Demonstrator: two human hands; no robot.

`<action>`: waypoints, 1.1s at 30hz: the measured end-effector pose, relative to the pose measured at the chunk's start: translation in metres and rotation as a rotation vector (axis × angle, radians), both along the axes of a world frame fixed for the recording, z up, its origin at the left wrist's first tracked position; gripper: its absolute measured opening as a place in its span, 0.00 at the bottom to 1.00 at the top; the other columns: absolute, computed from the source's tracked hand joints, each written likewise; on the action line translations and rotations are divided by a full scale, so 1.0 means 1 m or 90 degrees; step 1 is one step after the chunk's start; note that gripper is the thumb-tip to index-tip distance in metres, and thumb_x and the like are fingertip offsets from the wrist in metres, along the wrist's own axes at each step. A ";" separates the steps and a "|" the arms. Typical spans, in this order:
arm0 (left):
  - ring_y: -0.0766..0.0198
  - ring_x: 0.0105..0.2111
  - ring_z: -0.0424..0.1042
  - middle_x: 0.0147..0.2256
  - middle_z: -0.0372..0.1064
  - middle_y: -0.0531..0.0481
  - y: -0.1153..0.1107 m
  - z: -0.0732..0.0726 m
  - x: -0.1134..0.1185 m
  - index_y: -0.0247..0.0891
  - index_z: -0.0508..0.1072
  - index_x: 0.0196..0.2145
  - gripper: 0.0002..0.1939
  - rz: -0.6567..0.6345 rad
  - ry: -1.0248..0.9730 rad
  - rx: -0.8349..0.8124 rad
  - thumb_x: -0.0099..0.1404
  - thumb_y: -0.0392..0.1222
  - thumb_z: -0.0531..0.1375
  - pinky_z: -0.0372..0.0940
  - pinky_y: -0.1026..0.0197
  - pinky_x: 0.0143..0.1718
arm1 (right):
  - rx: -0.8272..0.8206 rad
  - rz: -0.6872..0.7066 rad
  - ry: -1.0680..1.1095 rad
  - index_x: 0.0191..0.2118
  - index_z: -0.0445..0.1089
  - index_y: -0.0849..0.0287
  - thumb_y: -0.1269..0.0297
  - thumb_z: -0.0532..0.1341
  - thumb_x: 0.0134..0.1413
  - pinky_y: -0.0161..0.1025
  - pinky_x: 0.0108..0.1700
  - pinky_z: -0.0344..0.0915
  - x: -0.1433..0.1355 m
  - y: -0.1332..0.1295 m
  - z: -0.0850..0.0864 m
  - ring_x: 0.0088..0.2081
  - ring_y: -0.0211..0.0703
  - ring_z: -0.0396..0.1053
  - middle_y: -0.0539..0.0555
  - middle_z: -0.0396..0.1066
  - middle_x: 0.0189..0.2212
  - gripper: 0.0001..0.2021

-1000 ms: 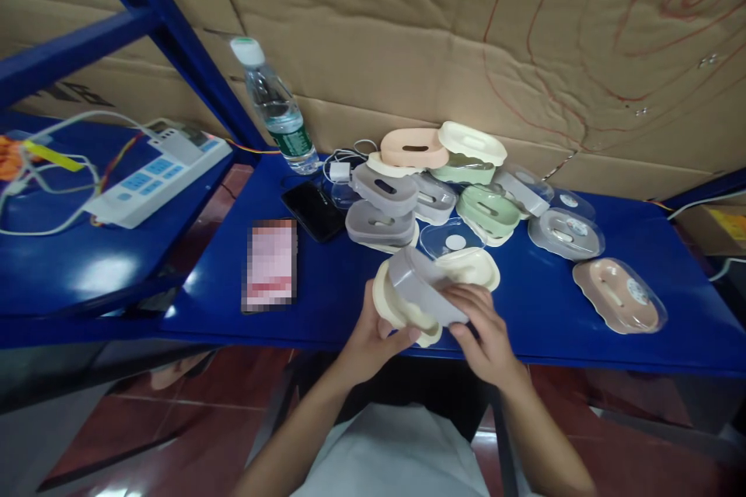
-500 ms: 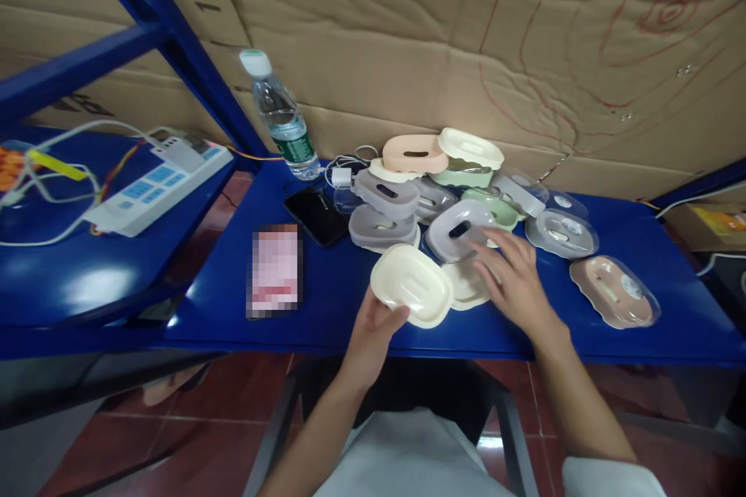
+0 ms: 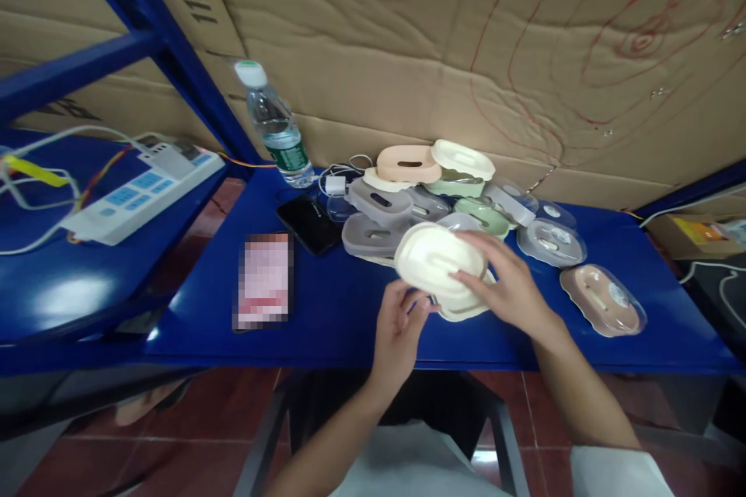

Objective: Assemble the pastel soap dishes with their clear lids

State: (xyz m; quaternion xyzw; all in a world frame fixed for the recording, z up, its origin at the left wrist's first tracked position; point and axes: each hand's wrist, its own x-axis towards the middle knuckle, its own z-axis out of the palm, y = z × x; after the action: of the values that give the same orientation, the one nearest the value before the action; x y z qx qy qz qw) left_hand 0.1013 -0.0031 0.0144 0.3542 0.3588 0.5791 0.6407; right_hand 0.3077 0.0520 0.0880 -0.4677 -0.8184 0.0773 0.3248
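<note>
My right hand [image 3: 513, 287] grips a cream plastic soap dish [image 3: 425, 252] by its right side, thumb in front. The dish is tilted, with a raised oval in its middle. Just below its left end is my left hand [image 3: 399, 330], fingers loosely curled and apart, with nothing visible in them; whether a fingertip touches the dish is unclear. Another cream soap dish part [image 3: 460, 309] lies on the table under the held one. Behind it, a grey part [image 3: 460, 223] is mostly hidden. Grey slotted soap dish parts [image 3: 376, 237] are stacked to the left.
Behind are a peach part [image 3: 408, 163], a cream part [image 3: 463, 159] and a green part [image 3: 486, 217]. Lidded dishes, one grey [image 3: 551, 242] and one pinkish [image 3: 603, 299], sit right. Left are a bottle [image 3: 285, 147], black phone [image 3: 308, 223], pixelated item [image 3: 263, 279] and power strip [image 3: 145, 198].
The cream soap dish has passed from my left hand to my right and moved right and up. My left hand has let go. My right hand has left the grey part. The view has shifted slightly.
</note>
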 end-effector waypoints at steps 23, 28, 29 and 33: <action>0.58 0.45 0.76 0.43 0.77 0.45 -0.013 -0.013 -0.018 0.41 0.77 0.44 0.06 -0.123 0.245 0.250 0.79 0.40 0.59 0.69 0.57 0.49 | 0.237 -0.102 -0.119 0.55 0.76 0.51 0.61 0.58 0.73 0.57 0.61 0.67 0.033 0.121 0.015 0.60 0.58 0.71 0.60 0.75 0.58 0.12; 0.59 0.44 0.77 0.42 0.76 0.46 -0.014 -0.012 -0.019 0.41 0.76 0.44 0.06 -0.118 0.264 0.272 0.79 0.38 0.59 0.70 0.58 0.49 | 0.247 -0.154 -0.220 0.58 0.76 0.51 0.61 0.59 0.73 0.57 0.59 0.62 0.039 0.114 0.013 0.57 0.58 0.69 0.59 0.75 0.57 0.14; 0.59 0.44 0.76 0.42 0.76 0.46 -0.014 -0.012 -0.019 0.41 0.76 0.44 0.06 -0.119 0.269 0.278 0.79 0.38 0.59 0.70 0.58 0.48 | 0.240 -0.162 -0.231 0.59 0.76 0.51 0.60 0.59 0.73 0.57 0.58 0.62 0.041 0.112 0.013 0.57 0.58 0.69 0.59 0.75 0.57 0.15; 0.61 0.42 0.76 0.41 0.76 0.46 -0.014 -0.011 -0.018 0.40 0.76 0.45 0.06 -0.122 0.293 0.310 0.78 0.36 0.58 0.71 0.59 0.47 | 0.200 -0.186 -0.243 0.64 0.73 0.53 0.55 0.59 0.73 0.59 0.59 0.63 0.046 0.102 0.018 0.57 0.61 0.70 0.62 0.73 0.61 0.20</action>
State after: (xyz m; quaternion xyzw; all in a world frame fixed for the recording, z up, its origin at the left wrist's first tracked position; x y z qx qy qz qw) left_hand 0.0835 -0.0173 0.0036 0.6500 0.3107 0.4896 0.4912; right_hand 0.3534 0.1538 0.1062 -0.5304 -0.7908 -0.1872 0.2412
